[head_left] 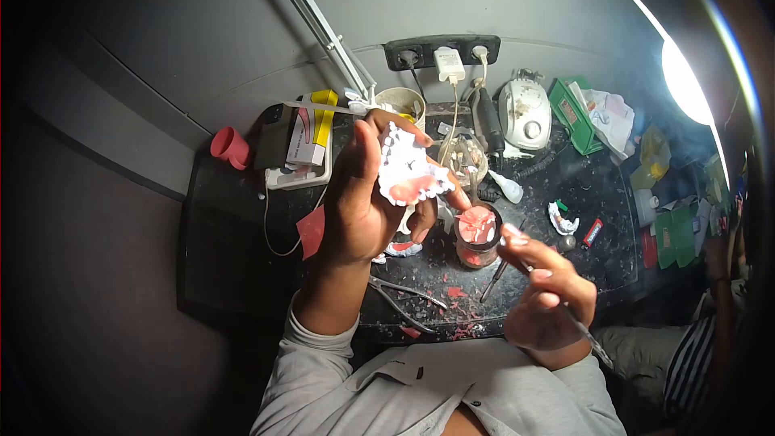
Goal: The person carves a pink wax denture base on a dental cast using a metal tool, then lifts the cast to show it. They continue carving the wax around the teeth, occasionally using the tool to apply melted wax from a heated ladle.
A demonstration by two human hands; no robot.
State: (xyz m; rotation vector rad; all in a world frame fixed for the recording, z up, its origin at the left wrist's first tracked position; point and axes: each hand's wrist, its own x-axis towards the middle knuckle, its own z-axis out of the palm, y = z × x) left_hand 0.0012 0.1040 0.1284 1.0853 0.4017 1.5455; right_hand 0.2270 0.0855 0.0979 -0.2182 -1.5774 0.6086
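My left hand (pixel 355 202) is closed around a white dental cast (pixel 404 157) and holds it up above the bench. Pink wax (pixel 412 188) covers part of the cast's lower side, and a row of teeth shows along its edge. My right hand (pixel 557 291) pinches a thin metal wax-carving tool (pixel 593 341), its handle slanting down to the right past the palm. The fingertips are beside a glass jar (pixel 476 257) topped with pink wax pieces (pixel 478 224). The tool's working tip is hard to make out near the jar's rim.
Pliers (pixel 404 300), another slim tool (pixel 494 281), a second cast (pixel 561 220) and pink wax scraps (pixel 456 292) lie on the black bench (pixel 234 274). Behind stand a white control unit (pixel 525 117), a pink cup (pixel 230 148) and boxes (pixel 309 136). A bright lamp (pixel 686 81) hangs right.
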